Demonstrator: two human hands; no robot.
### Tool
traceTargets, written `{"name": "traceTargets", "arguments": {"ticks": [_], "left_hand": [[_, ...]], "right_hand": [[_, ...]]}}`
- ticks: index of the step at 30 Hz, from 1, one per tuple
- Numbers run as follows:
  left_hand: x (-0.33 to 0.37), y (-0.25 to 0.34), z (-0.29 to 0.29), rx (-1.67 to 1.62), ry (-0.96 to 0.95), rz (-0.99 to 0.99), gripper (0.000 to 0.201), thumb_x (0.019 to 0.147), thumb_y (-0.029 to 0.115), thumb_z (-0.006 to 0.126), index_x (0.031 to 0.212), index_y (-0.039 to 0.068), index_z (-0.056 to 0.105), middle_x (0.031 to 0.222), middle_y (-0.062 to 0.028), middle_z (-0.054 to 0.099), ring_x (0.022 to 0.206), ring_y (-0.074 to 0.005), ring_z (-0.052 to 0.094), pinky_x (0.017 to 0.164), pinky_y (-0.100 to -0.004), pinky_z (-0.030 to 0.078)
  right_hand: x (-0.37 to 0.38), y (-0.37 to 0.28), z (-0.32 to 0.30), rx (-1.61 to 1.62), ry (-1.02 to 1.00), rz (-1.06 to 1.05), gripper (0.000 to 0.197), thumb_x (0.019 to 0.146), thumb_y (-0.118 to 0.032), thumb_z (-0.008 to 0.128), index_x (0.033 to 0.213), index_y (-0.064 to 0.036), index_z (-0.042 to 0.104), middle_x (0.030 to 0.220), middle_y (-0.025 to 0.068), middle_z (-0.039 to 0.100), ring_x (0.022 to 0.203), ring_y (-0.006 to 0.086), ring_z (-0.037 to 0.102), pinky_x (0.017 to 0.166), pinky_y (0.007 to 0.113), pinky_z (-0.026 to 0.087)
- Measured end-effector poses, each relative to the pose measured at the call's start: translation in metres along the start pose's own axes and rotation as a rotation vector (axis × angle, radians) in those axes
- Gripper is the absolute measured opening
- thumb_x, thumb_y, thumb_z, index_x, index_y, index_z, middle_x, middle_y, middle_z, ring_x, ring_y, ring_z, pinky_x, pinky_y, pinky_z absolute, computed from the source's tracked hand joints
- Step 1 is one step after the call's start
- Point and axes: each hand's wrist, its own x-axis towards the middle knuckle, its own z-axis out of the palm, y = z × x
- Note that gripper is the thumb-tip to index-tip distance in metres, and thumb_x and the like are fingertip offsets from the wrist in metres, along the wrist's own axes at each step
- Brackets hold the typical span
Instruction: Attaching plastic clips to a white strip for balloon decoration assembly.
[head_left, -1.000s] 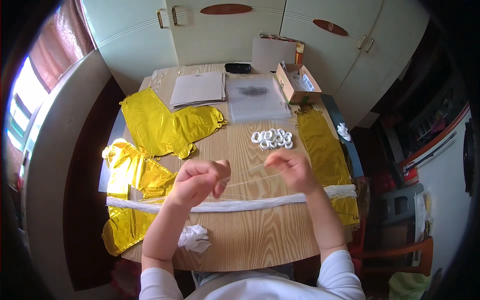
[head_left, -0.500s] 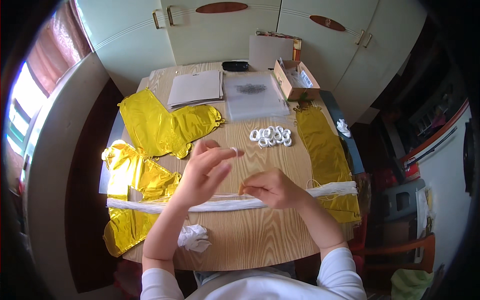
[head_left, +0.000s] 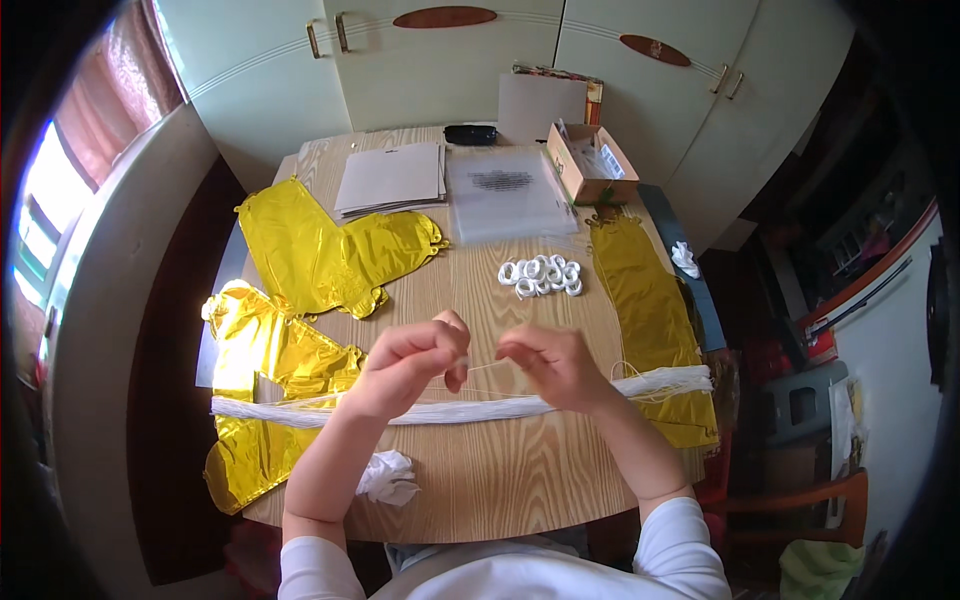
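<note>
Clenching thread (head_left: 486, 366) in left grip (head_left: 408, 366), pinching it at three o'clock in right grip (head_left: 558, 368), hovering with strand bundle (head_left: 480, 411) at six o'clock.

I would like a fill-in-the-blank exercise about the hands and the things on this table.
Of the left hand and right hand, the ____ one is nearer the white rings.
A thin thread shows between the two ____.
The string bundle is ____ in colour.
The grey cards lie to the ____ of the plastic sheets.

Missing words: right; hands; white; left.
</note>
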Motion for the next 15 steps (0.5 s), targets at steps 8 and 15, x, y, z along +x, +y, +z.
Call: {"name": "traceTargets", "arguments": {"ticks": [8,15], "left_hand": [[-0.003,-0.001,-0.008,0.489,0.033,-0.231,0.017,0.083,0.007,0.053,0.097,0.000,0.058,0.092,-0.0106,0.059,0.083,-0.0173,0.052,0.083,-0.0314,0.037],[0.014,0.010,0.015,1.288,0.184,0.045,0.009,0.085,0.007,0.053,0.084,0.000,0.059,0.093,-0.0111,0.057,0.087,-0.0174,0.051,0.082,-0.0322,0.038]], "right_hand": [[-0.002,-0.008,-0.004,0.021,-0.141,0.096,0.007,0.084,-0.009,0.057,0.082,-0.0031,0.058,0.069,0.0071,0.062,0.060,0.0173,0.062,0.053,0.027,0.046],[-0.006,-0.010,0.005,-0.007,-0.172,-0.138,0.006,0.084,-0.013,0.055,0.081,-0.0073,0.057,0.059,0.0056,0.057,0.052,0.0183,0.059,0.046,0.030,0.044]]}}
